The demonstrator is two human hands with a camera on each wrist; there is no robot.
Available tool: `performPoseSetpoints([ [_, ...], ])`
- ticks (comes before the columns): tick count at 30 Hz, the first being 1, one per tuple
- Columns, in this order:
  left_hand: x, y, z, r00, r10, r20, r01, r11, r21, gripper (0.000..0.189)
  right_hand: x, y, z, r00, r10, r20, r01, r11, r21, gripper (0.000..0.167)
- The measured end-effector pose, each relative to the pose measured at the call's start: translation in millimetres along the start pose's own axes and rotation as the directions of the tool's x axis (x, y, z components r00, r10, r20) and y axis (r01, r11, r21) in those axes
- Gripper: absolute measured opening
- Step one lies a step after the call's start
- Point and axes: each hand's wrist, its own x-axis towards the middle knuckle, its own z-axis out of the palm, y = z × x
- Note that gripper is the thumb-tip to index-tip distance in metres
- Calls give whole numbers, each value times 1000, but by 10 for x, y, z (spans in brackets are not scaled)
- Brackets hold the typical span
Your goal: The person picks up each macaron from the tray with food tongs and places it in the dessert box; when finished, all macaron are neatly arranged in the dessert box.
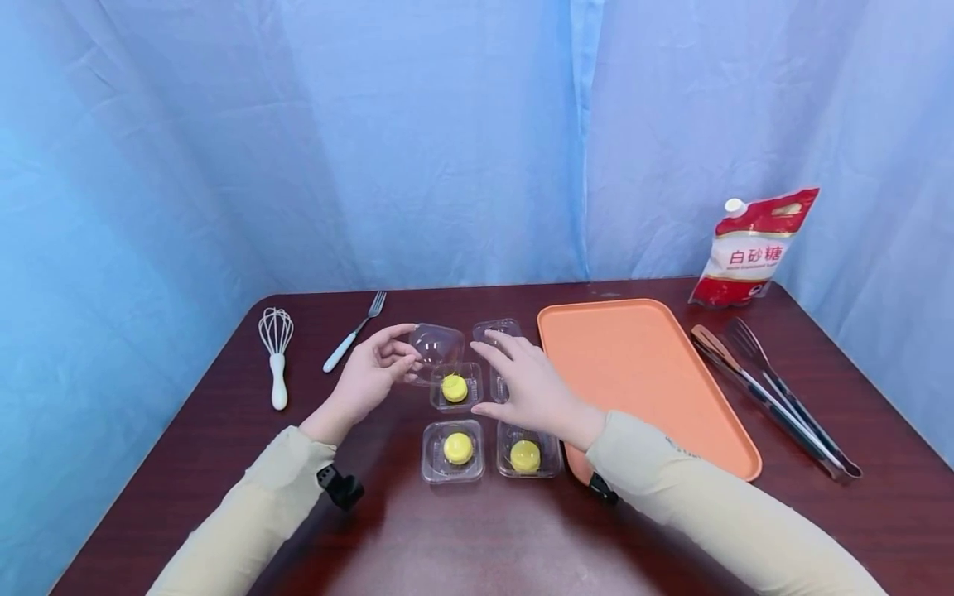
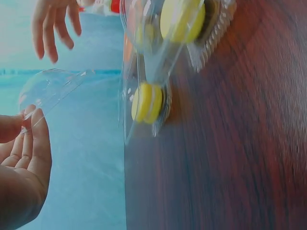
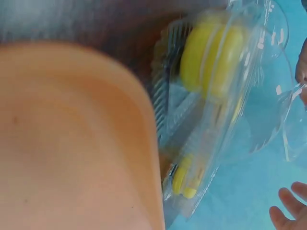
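Observation:
My left hand (image 1: 373,371) pinches the edge of a clear domed plastic lid (image 1: 436,341) between thumb and fingers, raised over a small clear container holding a yellow macaron (image 1: 454,387). With fingers spread and nothing held, my right hand (image 1: 527,385) hovers above the right-hand containers and partly hides them. Nearer me, one yellow macaron (image 1: 458,448) lies in a clear container (image 1: 452,478) and another macaron (image 1: 525,456) in the container (image 1: 550,472) beside it. The left wrist view shows the lid (image 2: 50,93) tilted in the fingertips.
Right of the containers lies an orange tray (image 1: 633,364), with tongs (image 1: 782,401) beyond it. A red and white sugar bag (image 1: 753,248) stands at the back right. On the left lie a whisk (image 1: 277,360) and a fork (image 1: 354,333). Another clear container (image 1: 497,326) sits behind the right hand.

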Motion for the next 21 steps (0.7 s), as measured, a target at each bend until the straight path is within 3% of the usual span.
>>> performPoseSetpoints([
  [12, -65, 73, 170, 997, -18, 75, 29, 990, -140, 48, 61, 98, 3, 999, 2, -45, 0, 999, 33, 85],
  [21, -89, 93, 241, 995, -45, 88, 60, 982, -179, 47, 62, 139, 15, 994, -90, -62, 90, 996, 2, 83],
])
